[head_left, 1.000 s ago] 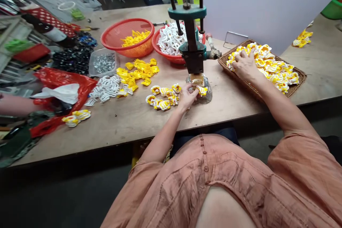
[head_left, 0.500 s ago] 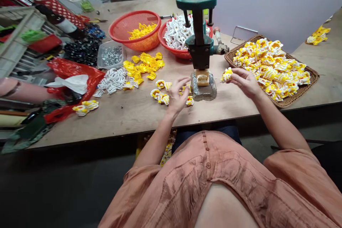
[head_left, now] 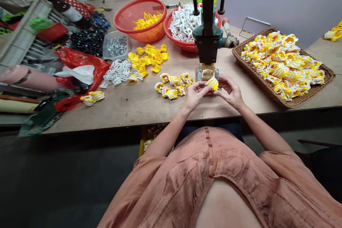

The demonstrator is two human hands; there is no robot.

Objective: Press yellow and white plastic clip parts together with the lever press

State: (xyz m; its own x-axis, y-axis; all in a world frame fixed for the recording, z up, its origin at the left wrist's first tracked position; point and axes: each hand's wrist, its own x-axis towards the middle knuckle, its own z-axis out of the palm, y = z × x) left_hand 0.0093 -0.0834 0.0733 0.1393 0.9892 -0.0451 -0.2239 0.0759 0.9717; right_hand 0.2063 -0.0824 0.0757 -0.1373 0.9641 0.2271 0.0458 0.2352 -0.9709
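Wooden worktop (head_left: 120, 110), pale, against a plain light wall; contents listed from the hands outward.

Item one: left hand (head_left: 193, 95), thumb and fingers pinched narrow on one yellow-and-white piece (head_left: 213, 83), held up just in front of the press (head_left: 210, 42).

Item two: right hand (head_left: 231, 91), fingers curved, thumb a little apart from them, tips at the piece's right edge; whether they grip it cannot be told.

Step in hand, as judged: turning or adjusting the single piece between both hands. A next move at the press would seem to call for lining the piece up with the cream block (head_left: 207, 73) under the press head, fingertips kept clear of the gap.

Near, left of the hands: loose striped pieces (head_left: 172, 92), a small cluster. Beyond these: yellow parts (head_left: 153, 55), loose; white parts (head_left: 119, 71), heaped; clear tub (head_left: 107, 51) of small metallic parts.

Right of the hands: wicker basket (head_left: 256, 85), heaped with striped pieces like the one held.

Rear: red basket (head_left: 125, 19), yellow parts inside; second red basket (head_left: 184, 46), white parts inside, partly hidden by the press.
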